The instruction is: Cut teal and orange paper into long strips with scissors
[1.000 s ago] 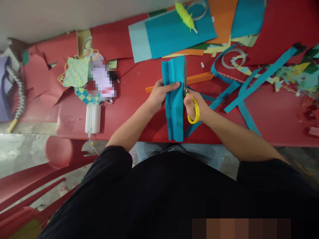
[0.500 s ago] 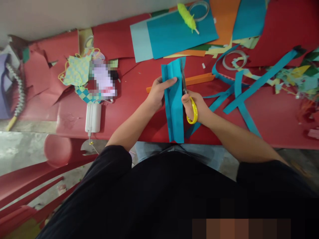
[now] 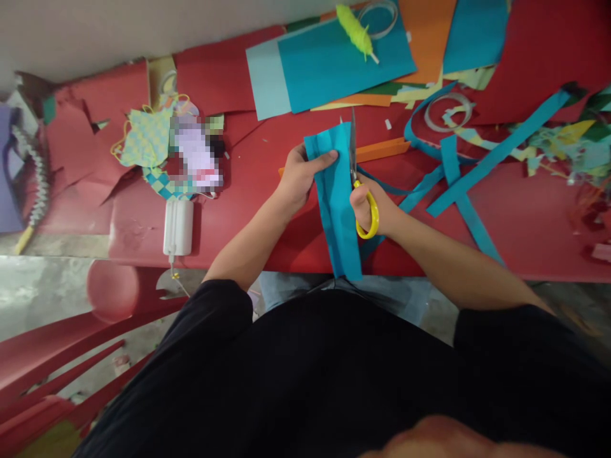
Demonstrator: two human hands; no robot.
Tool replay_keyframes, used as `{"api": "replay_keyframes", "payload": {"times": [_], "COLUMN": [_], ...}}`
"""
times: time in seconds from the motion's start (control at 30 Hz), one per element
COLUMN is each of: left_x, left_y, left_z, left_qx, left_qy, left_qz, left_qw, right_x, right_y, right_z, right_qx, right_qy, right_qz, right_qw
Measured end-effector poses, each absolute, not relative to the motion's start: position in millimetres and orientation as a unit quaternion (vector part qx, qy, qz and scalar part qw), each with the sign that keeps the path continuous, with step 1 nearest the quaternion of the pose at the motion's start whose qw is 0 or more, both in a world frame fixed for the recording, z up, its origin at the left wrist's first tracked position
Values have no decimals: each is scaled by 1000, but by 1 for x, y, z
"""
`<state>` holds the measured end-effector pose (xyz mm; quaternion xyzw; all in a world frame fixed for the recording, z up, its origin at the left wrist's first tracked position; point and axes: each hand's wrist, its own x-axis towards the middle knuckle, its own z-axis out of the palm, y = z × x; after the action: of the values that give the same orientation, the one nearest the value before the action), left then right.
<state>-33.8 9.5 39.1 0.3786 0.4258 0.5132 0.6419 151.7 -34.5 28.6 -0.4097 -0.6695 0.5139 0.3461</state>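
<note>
My left hand [image 3: 300,175] grips a creased blue sheet of paper [image 3: 341,216] by its upper left side, the thumb lying on top and the fingers behind. In my right hand [image 3: 375,203] is a pair of scissors with yellow handles [image 3: 373,219], its blades pointing away from me along the sheet's right edge. The blade tips stand slightly apart at the top of the sheet. Behind the scissors, an orange folded strip [image 3: 382,150] lies on the red table [image 3: 258,210]. Blue paper strips [image 3: 458,191] cross one another to the right of my right hand.
Blue card [image 3: 334,70], a roll of yellow yarn [image 3: 354,30] and a tape roll [image 3: 447,112] lie toward the back. Paper scraps [image 3: 573,143] heap at the right. A checkered woven piece [image 3: 147,137] and a white power bank [image 3: 179,228] sit left. A red chair [image 3: 112,289] stands lower left.
The blue sheet has tilted, its top lower and further left, its bottom further right. A blue strip that stood at its upper right edge no longer shows there. Both hands keep their grip.
</note>
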Motion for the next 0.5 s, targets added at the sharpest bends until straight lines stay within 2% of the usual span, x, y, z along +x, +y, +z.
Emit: {"api": "replay_keyframes", "payload": {"times": [0.1, 0.33, 0.5], "left_x": [-32, -37, -38], "left_y": [8, 10, 13], "left_z": [40, 39, 36], "left_qx": [373, 406, 411], "left_qy": [426, 415, 416], "left_qz": [514, 500, 495], "left_qw": [645, 643, 642], "right_x": [154, 159, 156], "right_y": [-36, -37, -37], "right_z": [32, 34, 28], "right_qx": [-398, -394, -439], "right_qy": [-677, -696, -670], "right_qz": [496, 480, 470], "right_qw": [371, 362, 371]}}
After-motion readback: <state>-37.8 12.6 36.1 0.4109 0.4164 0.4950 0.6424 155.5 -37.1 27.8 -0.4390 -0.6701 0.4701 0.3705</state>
